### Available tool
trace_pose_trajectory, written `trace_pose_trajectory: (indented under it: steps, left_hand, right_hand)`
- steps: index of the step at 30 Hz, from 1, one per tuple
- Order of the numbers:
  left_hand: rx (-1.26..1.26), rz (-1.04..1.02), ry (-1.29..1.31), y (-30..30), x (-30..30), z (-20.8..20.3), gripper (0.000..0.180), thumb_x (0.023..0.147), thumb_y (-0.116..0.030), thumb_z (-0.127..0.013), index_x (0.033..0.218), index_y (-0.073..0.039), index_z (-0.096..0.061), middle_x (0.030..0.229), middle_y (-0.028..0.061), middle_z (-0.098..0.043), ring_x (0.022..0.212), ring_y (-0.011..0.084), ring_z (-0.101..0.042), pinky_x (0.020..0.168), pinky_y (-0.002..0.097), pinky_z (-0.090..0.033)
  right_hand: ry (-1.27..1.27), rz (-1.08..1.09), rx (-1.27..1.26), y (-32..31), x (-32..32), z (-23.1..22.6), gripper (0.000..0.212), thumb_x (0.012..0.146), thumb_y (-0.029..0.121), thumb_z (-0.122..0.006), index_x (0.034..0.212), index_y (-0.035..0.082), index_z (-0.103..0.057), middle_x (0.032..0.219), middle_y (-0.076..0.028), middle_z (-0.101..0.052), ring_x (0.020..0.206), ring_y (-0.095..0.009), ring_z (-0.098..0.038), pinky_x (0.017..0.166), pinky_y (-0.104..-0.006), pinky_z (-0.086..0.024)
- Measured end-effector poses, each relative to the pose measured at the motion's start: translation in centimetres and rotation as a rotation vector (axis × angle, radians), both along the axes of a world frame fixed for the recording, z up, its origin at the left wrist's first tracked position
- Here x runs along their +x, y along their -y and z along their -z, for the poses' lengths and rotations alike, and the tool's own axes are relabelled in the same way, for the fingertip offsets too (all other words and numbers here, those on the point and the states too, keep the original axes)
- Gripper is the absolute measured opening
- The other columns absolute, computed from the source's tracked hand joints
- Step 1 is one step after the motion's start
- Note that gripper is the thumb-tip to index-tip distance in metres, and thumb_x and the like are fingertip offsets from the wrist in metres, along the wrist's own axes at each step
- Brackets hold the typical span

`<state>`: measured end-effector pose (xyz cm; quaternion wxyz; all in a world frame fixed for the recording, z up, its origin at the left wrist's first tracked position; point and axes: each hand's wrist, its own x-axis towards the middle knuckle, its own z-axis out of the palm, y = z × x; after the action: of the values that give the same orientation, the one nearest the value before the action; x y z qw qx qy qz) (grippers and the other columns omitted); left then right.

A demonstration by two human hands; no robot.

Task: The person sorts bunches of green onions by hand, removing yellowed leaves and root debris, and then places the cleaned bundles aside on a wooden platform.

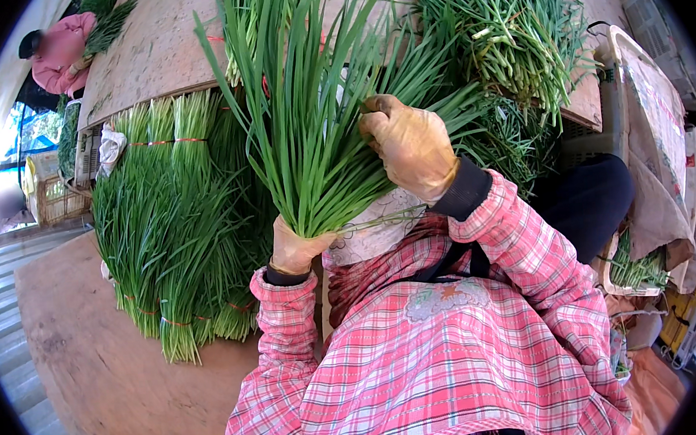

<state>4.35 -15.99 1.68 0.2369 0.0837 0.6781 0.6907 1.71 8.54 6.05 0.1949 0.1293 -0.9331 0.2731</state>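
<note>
A bunch of long green garlic chives stands in front of me, its leaves fanned upward and outward. My left hand, in a thin yellowish glove, is closed around the bunch's lower end. On the bunch's right side is my right hand, also gloved, its fingers curled in a pinch at the leaves. What lies between those fingertips is partly hidden; it looks like some chive leaves. A few thin stalks stick out to the right below the bunch. Behind them a pale patterned cloth covers my lap.
Tied chive bundles with red bands lie on the left board. Loose chives are heaped at the upper right on a wooden board. Crates and a draped brown cloth stand at right. Another person handles greens at the far left.
</note>
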Motion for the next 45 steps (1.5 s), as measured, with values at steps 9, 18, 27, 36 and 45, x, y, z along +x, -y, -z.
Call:
trace_pose_trajectory:
  steps: [9,18,27,36,45]
  left_hand:
    - [-0.166,0.027,-0.128,-0.4,-0.4,-0.4,0.041,0.071,-0.002,-0.075,0.109,0.003,-0.060,0.103,0.0071,-0.066,0.088,0.0131,-0.061,0.082,0.0288,-0.049]
    - [-0.067,0.024,-0.042,0.0,-0.6,-0.5,0.040,0.069,0.001,-0.073,0.107,0.003,-0.060,0.097,0.0087,-0.067,0.082,0.0147,-0.062,0.076,0.0294,-0.050]
    - [0.219,-0.049,0.127,0.1,-1.0,-0.1,0.039,0.066,0.002,-0.069,0.103,0.007,-0.060,0.085,0.0140,-0.067,0.065,0.0180,-0.062,0.056,0.0270,-0.049]
    - [0.248,-0.079,0.175,-0.1,-0.8,-0.9,0.048,0.058,-0.007,-0.069,0.102,0.009,-0.059,0.080,0.0172,-0.065,0.058,0.0193,-0.060,0.052,0.0275,-0.048]
    - [0.440,-0.232,0.116,3.1,-0.5,-2.6,0.058,0.059,-0.002,-0.071,0.112,0.007,-0.050,0.091,0.0194,-0.061,0.060,0.0245,-0.058,0.050,0.0294,-0.047]
  right_hand:
    - [0.296,0.311,-0.362,-1.1,2.8,-3.1,0.034,0.088,0.020,-0.042,0.108,-0.004,-0.057,0.083,-0.025,-0.064,0.077,-0.038,-0.063,0.072,-0.0439,-0.050]
    - [-0.031,0.415,-0.402,-8.7,8.7,-0.3,0.008,0.087,0.000,-0.049,0.089,-0.001,-0.056,0.098,-0.017,-0.061,0.074,-0.023,-0.061,0.062,-0.0304,-0.049]
    - [0.443,0.461,-0.779,-14.4,16.6,-2.3,0.023,0.081,-0.010,-0.056,0.103,-0.002,-0.059,0.093,-0.006,-0.061,0.070,-0.008,-0.053,0.066,-0.0186,-0.044]
    - [0.422,0.164,-0.175,-11.3,14.5,0.2,0.012,0.073,0.012,-0.071,0.081,0.005,-0.069,0.072,-0.011,-0.063,0.064,-0.026,-0.062,0.059,-0.0331,-0.049]
    - [0.655,-0.477,-0.393,-1.0,9.3,0.7,0.035,0.087,0.033,-0.059,0.100,0.001,-0.062,0.075,-0.018,-0.065,0.071,-0.036,-0.063,0.064,-0.0409,-0.050]
